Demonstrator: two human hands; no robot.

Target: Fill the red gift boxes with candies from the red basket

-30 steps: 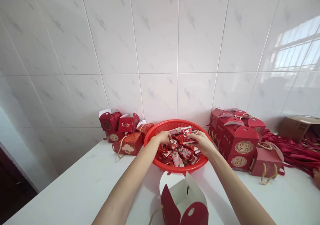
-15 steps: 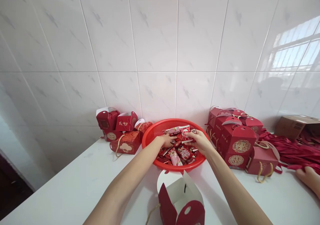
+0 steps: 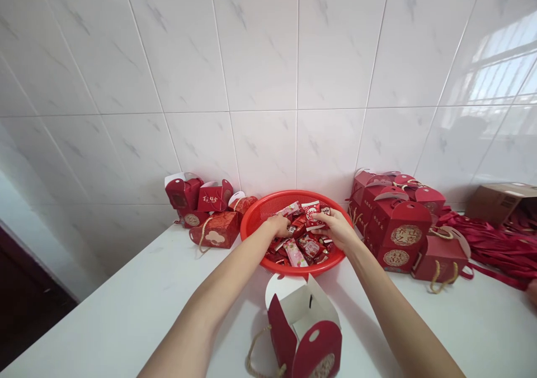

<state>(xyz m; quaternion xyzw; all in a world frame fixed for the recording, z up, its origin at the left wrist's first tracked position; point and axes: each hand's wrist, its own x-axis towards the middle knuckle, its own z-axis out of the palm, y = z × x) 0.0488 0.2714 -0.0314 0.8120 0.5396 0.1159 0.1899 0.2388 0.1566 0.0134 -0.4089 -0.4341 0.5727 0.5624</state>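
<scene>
A red plastic basket [image 3: 248, 230] stands against the wall, holding many wrapped candies [image 3: 311, 247] in red and pink. My right hand [image 3: 338, 230] pinches a red-and-white candy packet [image 3: 310, 216] above the pile at the basket's right side. Inside the left part of the basket, my left hand [image 3: 278, 225] has its fingers curled down among the candies; their tips are partly hidden, and what they grip cannot be made out. In front of the basket, between my forearms, an open red gift box [image 3: 318, 349] shows its pale inside, with a rope handle hanging at its left.
Several red gift boxes [image 3: 218, 228] are grouped at the back left. More are stacked to the right [image 3: 398, 227] of the basket. Beyond them lie dark red ribbons [image 3: 489, 244] and a cardboard box [image 3: 499, 202]. Another person's hand [image 3: 532, 291] shows at the right edge.
My left hand has curled and shifted slightly left in the basket. My right hand still holds the candy packet. The other person's hand has moved mostly out of view on the right.
</scene>
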